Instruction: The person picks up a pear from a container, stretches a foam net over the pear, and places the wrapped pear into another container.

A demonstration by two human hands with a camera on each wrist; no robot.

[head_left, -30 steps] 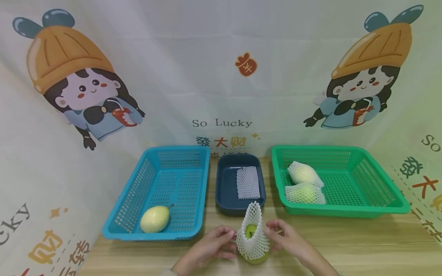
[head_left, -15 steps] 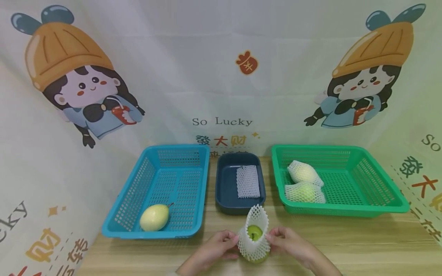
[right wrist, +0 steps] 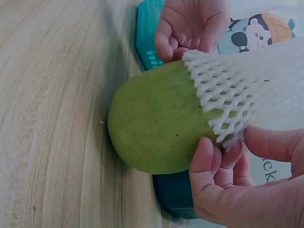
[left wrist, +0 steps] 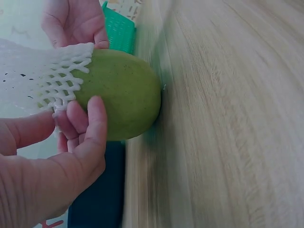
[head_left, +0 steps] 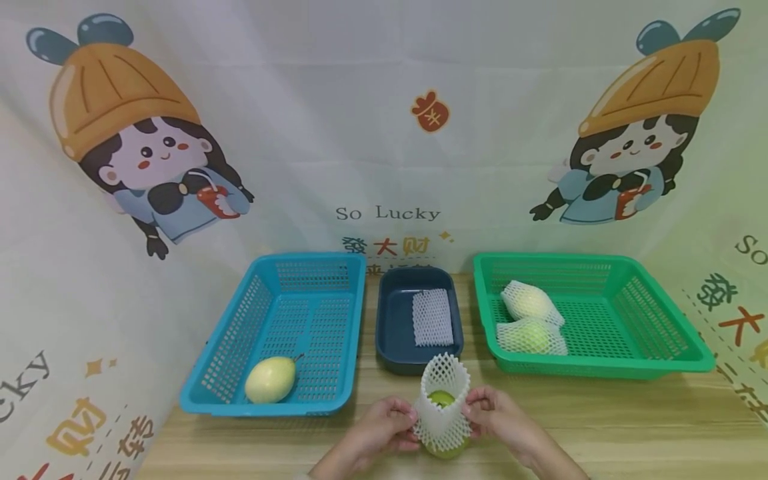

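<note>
A green pear (right wrist: 152, 118) stands upright on the wooden table near its front, with a white foam net sleeve (head_left: 443, 417) around its upper part. Its lower part is bare in both wrist views. The sleeve's top rises above the pear like an open tube. My left hand (head_left: 387, 427) pinches the sleeve's left edge between thumb and fingers, with other fingertips near the pear's skin. On the opposite side, my right hand (head_left: 495, 417) pinches the sleeve's right edge. From above, only the pear's top and a strip at the bottom show.
A blue basket (head_left: 354, 333) at left holds a yellow pear (head_left: 271, 380). Behind the hands stands a dark blue bin (head_left: 393, 333) with a flat foam net (head_left: 433, 317). In the green basket (head_left: 606, 365) at right lie two net-wrapped pears (head_left: 531, 335). A printed cloth hangs behind.
Both hands have closed in on the sleeve and now pinch its sides. The sleeve's top has widened from a narrow peak into a rounder opening. The baskets and bin stay put.
</note>
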